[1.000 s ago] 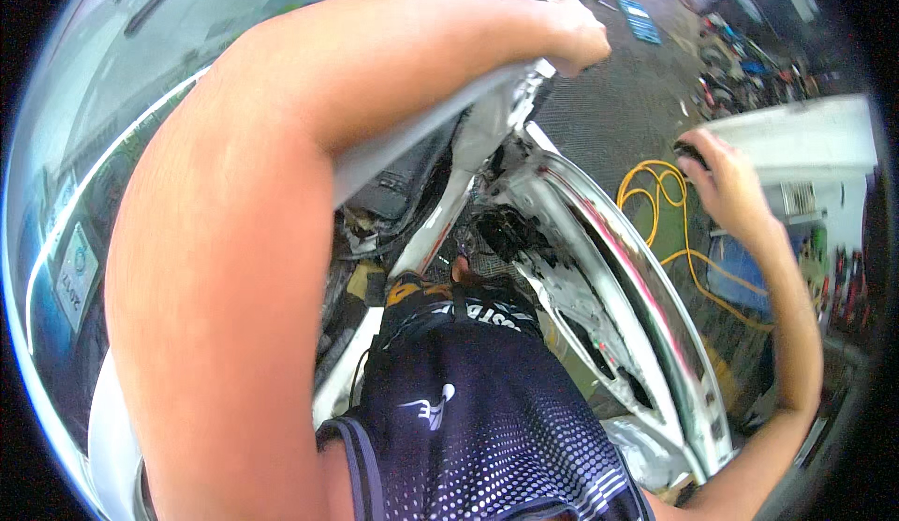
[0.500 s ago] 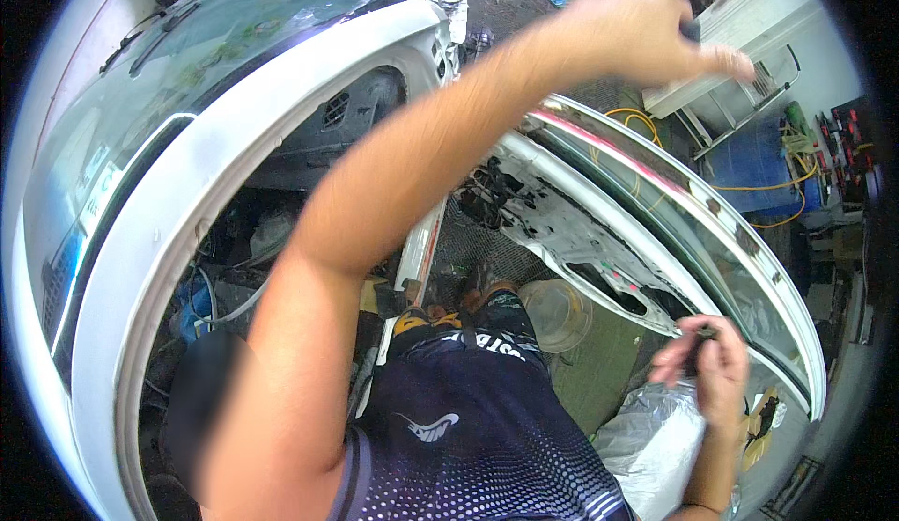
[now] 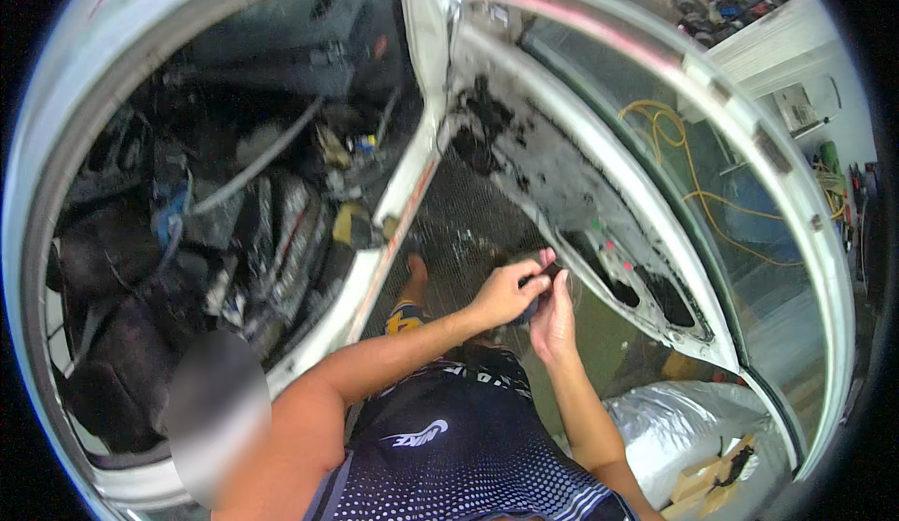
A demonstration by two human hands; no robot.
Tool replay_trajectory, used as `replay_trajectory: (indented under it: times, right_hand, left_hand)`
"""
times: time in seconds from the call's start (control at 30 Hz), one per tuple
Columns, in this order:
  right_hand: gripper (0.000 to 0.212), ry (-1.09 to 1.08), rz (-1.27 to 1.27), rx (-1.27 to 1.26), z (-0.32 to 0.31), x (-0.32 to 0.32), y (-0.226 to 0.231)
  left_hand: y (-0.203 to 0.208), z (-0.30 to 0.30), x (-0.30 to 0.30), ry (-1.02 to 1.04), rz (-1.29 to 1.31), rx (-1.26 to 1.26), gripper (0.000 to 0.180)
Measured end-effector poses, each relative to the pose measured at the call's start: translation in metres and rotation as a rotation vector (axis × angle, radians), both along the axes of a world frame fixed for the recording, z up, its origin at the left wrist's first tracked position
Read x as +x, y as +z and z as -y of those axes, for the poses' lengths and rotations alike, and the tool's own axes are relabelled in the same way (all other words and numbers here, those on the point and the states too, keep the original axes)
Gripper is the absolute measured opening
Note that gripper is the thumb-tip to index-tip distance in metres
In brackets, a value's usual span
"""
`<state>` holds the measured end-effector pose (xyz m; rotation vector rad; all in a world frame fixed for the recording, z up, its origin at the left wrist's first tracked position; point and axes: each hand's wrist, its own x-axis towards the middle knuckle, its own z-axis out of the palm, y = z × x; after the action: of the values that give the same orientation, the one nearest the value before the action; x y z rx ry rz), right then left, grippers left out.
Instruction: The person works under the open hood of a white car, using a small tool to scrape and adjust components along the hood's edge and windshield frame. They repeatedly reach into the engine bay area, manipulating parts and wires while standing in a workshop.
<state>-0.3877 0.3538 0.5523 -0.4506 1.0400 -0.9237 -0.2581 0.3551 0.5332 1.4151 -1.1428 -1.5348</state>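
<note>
My left hand [image 3: 510, 293] and my right hand [image 3: 553, 320] are brought together in front of my waist. Between their fingers is a small dark thing [image 3: 532, 312], mostly covered, whose kind I cannot make out. The left fingers are pinched, with the thumb pointing toward the right hand. My right hand is curled up from below, its fingertips beside the left ones. Just beyond them stands the open car door [image 3: 562, 179], its inner side bare of trim, with dark smears and cut-out holes.
To the left is the car's doorway with its white sill [image 3: 361, 287], and inside lie dark seats [image 3: 112, 324] and loose wiring. A silver sheet-covered bundle [image 3: 688, 427] lies at lower right, with brown cardboard [image 3: 714, 484] beside it. A yellow hose [image 3: 693, 175] shows through the door window.
My left arm has come down from its high reach across the door. My right hand has moved left from the door's lower end, and both hands now meet. The view has turned toward the car's interior.
</note>
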Motion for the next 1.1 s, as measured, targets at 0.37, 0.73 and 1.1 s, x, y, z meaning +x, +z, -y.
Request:
replay_trajectory:
  times: [0.37,0.73,1.1]
  right_hand:
    - [0.063,0.26,-0.053,0.503,-0.114,-0.154,-0.283]
    - [0.041,-0.059,-0.561,0.365,-0.067,-0.283,-0.582]
    - [0.044,-0.191,-0.48,0.5,-0.034,-0.241,-0.719]
  left_hand:
    - [-0.254,-0.113,-0.17,0.291,0.332,0.52,0.035]
    - [-0.477,-0.021,-0.246,-0.097,0.163,0.591,0.067]
    - [-0.623,0.03,-0.242,-0.127,0.673,0.616,0.054]
